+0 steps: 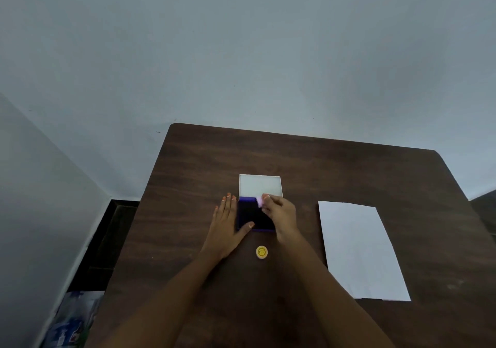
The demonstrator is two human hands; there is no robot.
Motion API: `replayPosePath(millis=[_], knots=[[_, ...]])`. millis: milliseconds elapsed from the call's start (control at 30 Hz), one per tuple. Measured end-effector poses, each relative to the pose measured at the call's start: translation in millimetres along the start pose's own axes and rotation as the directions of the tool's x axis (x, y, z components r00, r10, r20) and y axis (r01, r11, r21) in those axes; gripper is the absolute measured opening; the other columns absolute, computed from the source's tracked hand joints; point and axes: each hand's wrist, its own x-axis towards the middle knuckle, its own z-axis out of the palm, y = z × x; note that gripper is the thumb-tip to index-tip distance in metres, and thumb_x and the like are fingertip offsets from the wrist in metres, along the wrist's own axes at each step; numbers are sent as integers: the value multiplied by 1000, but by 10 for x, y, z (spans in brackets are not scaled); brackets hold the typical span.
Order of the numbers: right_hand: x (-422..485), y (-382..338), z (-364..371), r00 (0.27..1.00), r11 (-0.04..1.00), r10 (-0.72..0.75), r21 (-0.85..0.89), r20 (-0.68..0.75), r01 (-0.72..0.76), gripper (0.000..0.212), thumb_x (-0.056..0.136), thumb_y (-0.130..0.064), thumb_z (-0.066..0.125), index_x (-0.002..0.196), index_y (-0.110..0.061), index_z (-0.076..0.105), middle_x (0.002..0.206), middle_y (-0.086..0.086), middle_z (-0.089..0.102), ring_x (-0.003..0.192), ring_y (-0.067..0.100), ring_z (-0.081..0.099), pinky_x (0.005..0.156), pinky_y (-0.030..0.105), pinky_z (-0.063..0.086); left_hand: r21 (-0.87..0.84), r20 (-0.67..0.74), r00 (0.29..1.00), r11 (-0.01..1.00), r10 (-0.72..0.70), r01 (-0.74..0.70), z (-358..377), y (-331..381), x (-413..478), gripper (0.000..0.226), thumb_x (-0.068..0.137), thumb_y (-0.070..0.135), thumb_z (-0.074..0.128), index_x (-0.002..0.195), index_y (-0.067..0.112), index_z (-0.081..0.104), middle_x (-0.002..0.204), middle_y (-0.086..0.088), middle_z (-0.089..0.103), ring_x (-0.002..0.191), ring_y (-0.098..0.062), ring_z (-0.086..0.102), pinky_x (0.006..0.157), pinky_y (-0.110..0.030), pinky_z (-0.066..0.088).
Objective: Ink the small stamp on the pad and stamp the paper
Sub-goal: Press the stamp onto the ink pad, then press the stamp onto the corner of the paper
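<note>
- Two bare forearms rise from the bottom edge of the frame toward the middle of the dark brown wood-grain table (349,170).
- Small pale pink stamp (259,201) sits pinched in the fingertips of the right hand (280,215), at the upper edge of the ink surface, just below centre of the frame; whether its face touches the ink cannot be told.
- Purple-rimmed rectangular ink pad (255,217) lies open, its surface nearly black, with its pale white lid (259,186) flipped back flat on the table above it.
- Right hand curls over the pad's right side, fingers closed around the stamp, wrist angled down to the lower right.
- Left hand (228,227) lies flat and loose, gripping nothing, its fingers stretched along the pad's left edge and the thumb reaching across the pad's lower left corner.
- Round yellow cap-like disc (261,252) rests on the table just below the pad, between the two wrists.
- White sheet of paper (361,251) lies in the right half of the frame, apart from the pad, tilted slightly.
</note>
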Motion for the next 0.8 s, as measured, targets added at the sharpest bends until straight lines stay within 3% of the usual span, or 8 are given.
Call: replayPosePath(millis=[67, 100, 267, 400, 567, 633, 800], knots=[[-44, -60, -124, 966, 895, 225, 365, 127, -256, 14, 85, -8, 60, 97, -1, 63, 90, 10, 66, 84, 17, 62, 68, 25, 52, 2, -36, 998, 999, -44, 45, -36, 25, 7, 72, 92, 44, 39, 142, 14, -4, 156, -9, -3, 141, -17, -7, 112, -34, -6], [-63, -85, -194, 941, 825, 284, 454, 182, -337, 10, 86, -7, 58, 93, -3, 63, 90, 11, 65, 85, 18, 62, 66, 27, 52, 21, -70, 996, 998, -51, 53, -46, 52, 9, 68, 94, 42, 38, 143, 14, -1, 156, -9, 0, 142, -18, -4, 112, -34, -4], [-142, -145, -528, 892, 651, 314, 611, 325, -451, 10, 87, -4, 55, 93, -1, 62, 95, 16, 64, 88, 21, 61, 55, 25, 60, 111, -220, 974, 993, 54, -30, -9, 377, -6, 49, 93, 25, 45, 138, 14, 28, 150, -9, 29, 140, -21, 20, 114, -37, 5], [-174, -218, -798, 911, 638, 284, 651, 297, -411, 9, 88, -3, 52, 91, 0, 60, 94, 16, 63, 86, 22, 61, 52, 25, 59, 113, -189, 970, 985, 153, -133, 191, 758, -18, 44, 89, 17, 51, 132, 15, 39, 143, -8, 40, 134, -21, 31, 114, -38, 15], [-108, -327, -1271, 965, 678, 205, 687, 164, -261, 14, 91, -8, 49, 86, -3, 60, 79, 11, 70, 80, 20, 63, 51, 21, 58, 122, -75, 952, 950, 296, -286, 594, 1234, -38, 40, 90, 19, 49, 129, 16, 42, 140, -7, 44, 133, -19, 33, 112, -28, 11], [-47, -372, -1474, 978, 704, 181, 681, 101, -201, 15, 92, -10, 49, 85, -4, 61, 68, 7, 73, 71, 17, 68, 52, 19, 58, 135, 11, 936, 927, 352, -350, 768, 1390, -23, 43, 92, 25, 46, 133, 17, 37, 146, -5, 38, 137, -18, 27, 110, -26, 3], [138, -425, -1814, 986, 789, 168, 603, -24, -120, 11, 89, -12, 54, 91, -5, 62, 87, 9, 64, 80, 17, 62, 59, 18, 56, 176, 173, 912, 900, 371, -399, 1121, 1648, 41, 60, 92, 48, 37, 142, 23, 15, 156, -1, 10, 143, -17, 3, 110, -29, -10]])
